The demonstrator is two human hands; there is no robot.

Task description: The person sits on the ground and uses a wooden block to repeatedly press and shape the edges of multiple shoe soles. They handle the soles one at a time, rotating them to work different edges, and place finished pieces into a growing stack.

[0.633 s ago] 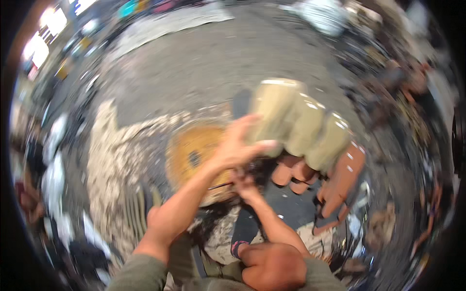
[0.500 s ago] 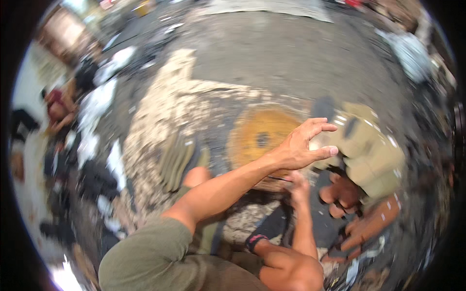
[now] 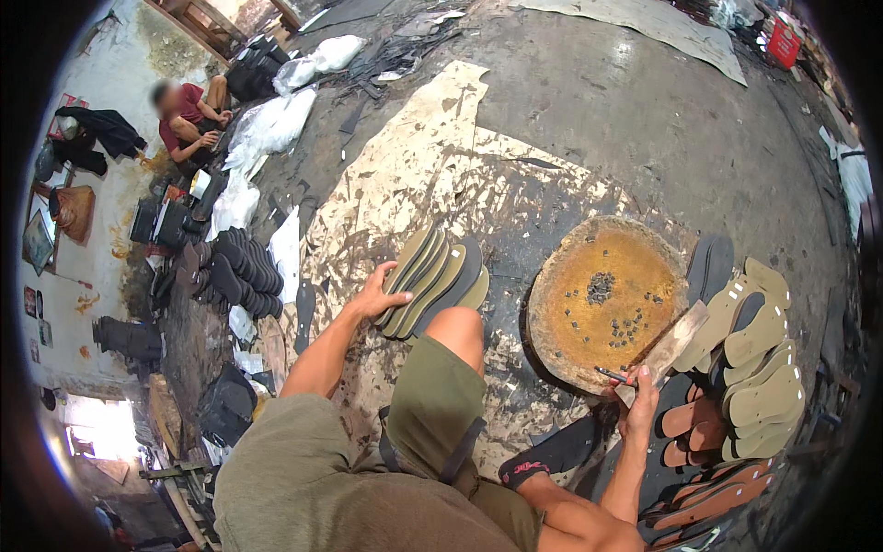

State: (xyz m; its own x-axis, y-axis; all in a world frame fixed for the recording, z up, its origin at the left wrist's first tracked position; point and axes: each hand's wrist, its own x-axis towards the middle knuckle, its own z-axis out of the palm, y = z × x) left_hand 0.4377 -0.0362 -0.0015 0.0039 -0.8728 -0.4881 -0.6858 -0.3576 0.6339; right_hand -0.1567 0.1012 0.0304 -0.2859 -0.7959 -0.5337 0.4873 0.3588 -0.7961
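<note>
My left hand (image 3: 379, 294) is at the near-left side of a row of olive and dark sandal soles (image 3: 430, 276) standing on edge beside my knee. Its thumb and fingers close round the outermost sole. In my right hand (image 3: 639, 407), beside the round wooden block (image 3: 579, 267), is a slim dark pen-like tool (image 3: 612, 375) with a bit of red, its tip pointing left over the block's edge. A flat wooden piece (image 3: 676, 342) leans along that edge, its lower end by my fingers; whether I grip it too cannot be told. Small black bits (image 3: 601, 288) lie on the block.
Olive soles (image 3: 763, 396) and brown soles (image 3: 713, 501) lie to the right of the block. Dark soles (image 3: 244, 271) are piled at left, near white plastic bags (image 3: 262, 138). A person (image 3: 189, 124) sits by the far-left wall. Worn sheeting (image 3: 395, 166) covers the floor ahead.
My left hand has moved from above the block, near the right-hand soles, to the row of soles at left. It has closed on one. The view has swung left and sharpened.
</note>
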